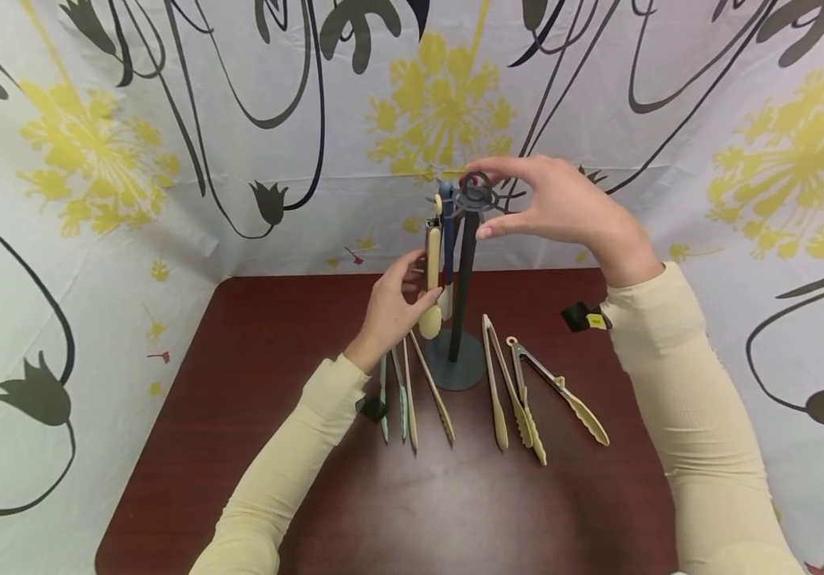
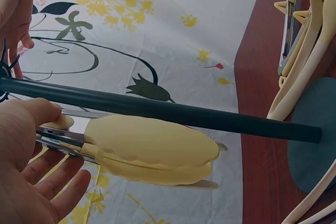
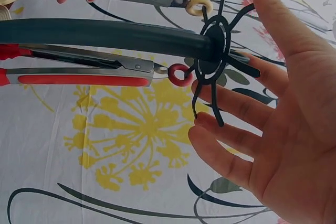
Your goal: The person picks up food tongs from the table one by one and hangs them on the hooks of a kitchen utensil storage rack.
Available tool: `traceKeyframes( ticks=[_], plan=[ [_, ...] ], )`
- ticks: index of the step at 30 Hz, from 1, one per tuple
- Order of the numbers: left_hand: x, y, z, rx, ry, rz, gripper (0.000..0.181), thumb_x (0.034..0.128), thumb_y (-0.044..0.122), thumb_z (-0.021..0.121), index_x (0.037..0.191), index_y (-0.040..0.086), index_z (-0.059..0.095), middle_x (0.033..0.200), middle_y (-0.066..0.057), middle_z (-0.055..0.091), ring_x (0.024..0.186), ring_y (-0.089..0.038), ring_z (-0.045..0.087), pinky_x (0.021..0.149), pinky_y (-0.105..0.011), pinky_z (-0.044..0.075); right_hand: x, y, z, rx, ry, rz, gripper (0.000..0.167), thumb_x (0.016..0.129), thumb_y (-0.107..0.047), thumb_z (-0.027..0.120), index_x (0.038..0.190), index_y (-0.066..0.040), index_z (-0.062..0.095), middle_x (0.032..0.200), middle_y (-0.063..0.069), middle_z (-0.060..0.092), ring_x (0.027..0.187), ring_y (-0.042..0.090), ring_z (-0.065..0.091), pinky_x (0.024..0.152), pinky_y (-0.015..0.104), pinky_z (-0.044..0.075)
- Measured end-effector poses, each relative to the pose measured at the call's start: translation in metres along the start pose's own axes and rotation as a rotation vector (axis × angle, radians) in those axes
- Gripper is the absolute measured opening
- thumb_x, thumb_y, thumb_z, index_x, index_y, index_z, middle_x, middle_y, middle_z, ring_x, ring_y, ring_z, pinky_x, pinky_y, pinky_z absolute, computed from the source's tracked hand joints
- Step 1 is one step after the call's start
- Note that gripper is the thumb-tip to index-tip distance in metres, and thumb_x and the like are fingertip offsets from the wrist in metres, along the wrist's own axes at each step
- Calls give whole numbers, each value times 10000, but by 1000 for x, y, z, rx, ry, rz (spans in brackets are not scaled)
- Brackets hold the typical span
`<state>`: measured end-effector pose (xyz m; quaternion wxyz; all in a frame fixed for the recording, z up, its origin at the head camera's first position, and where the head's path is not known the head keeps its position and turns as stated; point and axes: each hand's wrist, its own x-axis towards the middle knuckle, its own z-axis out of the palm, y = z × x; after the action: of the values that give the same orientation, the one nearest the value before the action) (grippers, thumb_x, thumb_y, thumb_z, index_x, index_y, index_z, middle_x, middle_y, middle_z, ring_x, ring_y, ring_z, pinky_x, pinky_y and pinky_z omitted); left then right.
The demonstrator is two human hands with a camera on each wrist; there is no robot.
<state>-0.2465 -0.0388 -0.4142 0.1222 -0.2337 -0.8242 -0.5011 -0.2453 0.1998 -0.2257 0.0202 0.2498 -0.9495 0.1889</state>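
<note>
A dark utensil stand rises from a round base, with a crown of hooks at its top. My left hand holds pale yellow tongs between thumb and fingers, upright beside the pole. In the right wrist view their ring is at a hook; its seating is unclear. My right hand reaches around the crown, fingers spread behind the hooks and thumb apart. Red tongs hang by a ring on the pole's other side. Blue-handled tongs hang behind the yellow ones.
On the dark red table, mint-coloured tongs and beige tongs lie left of the base. More beige tongs and cream-tipped metal tongs lie to its right. A patterned cloth hangs behind.
</note>
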Motion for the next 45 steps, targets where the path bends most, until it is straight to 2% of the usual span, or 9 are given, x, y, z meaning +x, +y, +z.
traceKeyframes(
  ticks=[7,10,12,18,25,31,34,40,45],
  plan=[
    [3,-2,2,18,-16,-9,626,917,282,711,1466,135,449,1247,-77,628,1096,-220,653,931,-374,555,-5,7,-7,64,-85,42,773,852,-568,695,1512,-479,303,1485,49,482,971,302,682,945,511,487],
    [3,-2,2,18,-22,-16,620,916,280,712,1460,131,454,1243,-77,625,1095,-222,649,935,-378,552,-5,11,-11,120,-132,62,724,891,-552,656,1520,-447,312,1551,37,409,1110,323,670,976,519,489],
    [3,-1,2,16,-27,-20,616,916,278,712,1456,128,457,1239,-77,623,1094,-225,646,938,-381,550,-4,14,-13,156,-160,64,702,914,-523,642,1529,-383,334,1580,16,381,1187,333,647,1012,530,472],
    [3,-1,0,25,-46,-34,637,900,284,731,1453,130,454,1237,-74,614,1098,-225,634,943,-386,543,0,19,-18,215,-201,57,665,942,-419,649,1526,-231,392,1585,-8,393,1242,330,621,1055,543,441],
    [0,-2,-7,37,-71,-42,712,888,360,730,1495,173,409,1306,-77,576,1173,-226,584,989,-409,516,2,21,-17,218,-178,94,682,892,-427,707,1495,-239,449,1562,10,432,1176,295,662,1029,516,462],
    [-10,-13,-16,-10,-39,-76,655,918,399,675,1492,218,416,1359,-88,558,1229,-219,538,1020,-427,474,0,21,-15,211,-149,136,667,856,-453,738,1455,-268,510,1561,84,377,1185,317,650,1024,501,454],
    [-18,-20,-20,-15,-22,-102,608,940,401,643,1480,216,431,1343,-73,562,1221,-224,534,1023,-447,464,-1,21,-14,200,-120,129,633,844,-461,748,1415,-262,561,1508,101,414,1163,318,647,993,480,458],
    [-36,-43,-23,3,4,-177,502,983,360,586,1427,145,494,1304,-83,573,1206,-274,557,1017,-481,475,-3,20,-10,141,-55,68,589,840,-449,755,1358,-201,623,1434,92,512,1098,280,644,926,444,492],
    [-53,-63,-20,89,-42,-279,477,992,360,578,1387,98,529,1298,-115,570,1203,-303,563,1005,-476,490,-5,18,-9,104,-28,51,578,846,-455,748,1346,-186,634,1439,101,522,1051,297,664,919,464,517]
  ],
)
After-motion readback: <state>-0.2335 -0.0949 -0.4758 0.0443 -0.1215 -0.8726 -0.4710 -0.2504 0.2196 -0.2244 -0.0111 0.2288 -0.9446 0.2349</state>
